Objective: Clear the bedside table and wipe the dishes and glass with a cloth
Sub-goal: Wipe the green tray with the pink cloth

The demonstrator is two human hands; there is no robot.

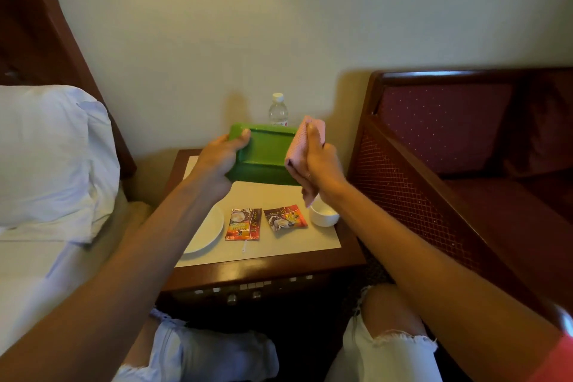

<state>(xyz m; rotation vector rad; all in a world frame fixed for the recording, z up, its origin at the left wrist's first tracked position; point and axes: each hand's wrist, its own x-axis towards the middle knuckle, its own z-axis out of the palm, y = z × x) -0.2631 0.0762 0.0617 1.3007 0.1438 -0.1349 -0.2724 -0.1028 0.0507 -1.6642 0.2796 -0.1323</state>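
Head view: left hand (217,161) grips green tray (266,153), right hand (321,164) grips cloth (299,144).

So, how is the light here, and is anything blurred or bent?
Head view: warm yellow light; the water bottle casts a soft shadow leftward on the wall; the green tray and pink cloth look fairly sharp; the frame's edges bend and blur.

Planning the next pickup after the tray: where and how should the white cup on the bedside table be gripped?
Probably round the outer wall of the white cup, just below the rim, from above and the front. It stands upright, mouth up, no handle showing. The sofa arm crowds its right and a sachet lies close on its left, so a sideways approach looks tight.
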